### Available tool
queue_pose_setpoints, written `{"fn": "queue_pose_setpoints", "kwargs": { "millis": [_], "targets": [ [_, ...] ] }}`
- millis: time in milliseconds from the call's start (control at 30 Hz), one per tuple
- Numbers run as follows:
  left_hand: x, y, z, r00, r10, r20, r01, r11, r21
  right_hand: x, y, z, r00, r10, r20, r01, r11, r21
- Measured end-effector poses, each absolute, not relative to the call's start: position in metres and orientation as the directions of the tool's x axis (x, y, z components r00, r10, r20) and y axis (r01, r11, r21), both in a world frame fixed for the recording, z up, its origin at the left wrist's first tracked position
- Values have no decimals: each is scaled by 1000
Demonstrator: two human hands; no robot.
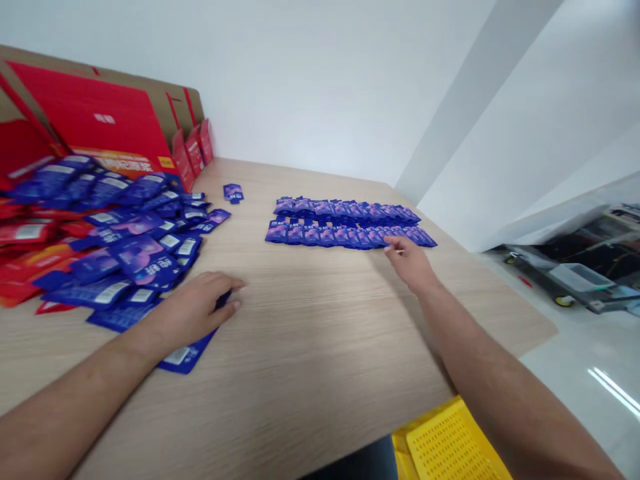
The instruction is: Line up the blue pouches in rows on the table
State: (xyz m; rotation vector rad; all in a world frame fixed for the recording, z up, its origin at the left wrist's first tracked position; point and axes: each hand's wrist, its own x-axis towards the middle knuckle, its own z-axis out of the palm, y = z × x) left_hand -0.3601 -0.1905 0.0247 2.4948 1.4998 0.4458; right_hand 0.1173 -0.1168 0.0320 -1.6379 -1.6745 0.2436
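Note:
My left hand (197, 308) lies curled over a dark blue sachet (187, 353) at the near edge of a loose heap of blue sachets (125, 247) on the wooden table (320, 360). Its fingers are closed on that sachet. My right hand (407, 257) reaches out to the right end of two neat overlapping rows of blue sachets (345, 223). Its fingertips touch the front row; whether they pinch a sachet is hidden.
Red sachets (27, 260) lie under and left of the blue heap. A red and brown cardboard box (100, 127) leans at the back left. One lone blue sachet (233, 193) lies between heap and rows. A yellow crate (450, 447) sits below the table's near edge.

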Motion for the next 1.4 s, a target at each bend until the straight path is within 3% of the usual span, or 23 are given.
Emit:
{"fn": "queue_pose_setpoints", "kwargs": {
  "millis": [100,233,367,500,767,1000,1200,1300,1400],
  "targets": [
    [-363,-189,30,445,882,156,854,-470,222,48,-148,37,-107,923,368,752,318,-578],
    [-366,-194,45,388,915,108,916,-396,63,-38,-178,53,-381,895,233,706,444,-552],
    [-362,-204,61,267,964,-10,964,-267,5,-99,-184,69,-570,814,112,684,545,-484],
    [-358,-216,67,213,971,-104,977,-211,30,-135,-178,65,-606,791,84,679,569,-464],
    [-354,-222,62,227,966,-120,973,-229,-3,-134,-174,15,-517,812,272,670,581,-462],
    [-353,-207,47,215,974,-73,944,-189,269,-124,-169,9,-516,774,367,621,633,-463],
    [-355,-197,41,191,981,-38,865,-150,478,-129,-174,12,-537,782,316,618,620,-484],
    [-355,-195,41,148,986,83,790,-168,590,-132,-178,17,-492,831,260,642,548,-537],
    [-351,-193,42,43,981,187,600,-175,781,-137,-184,24,-420,897,140,656,407,-636]
  ]
}}
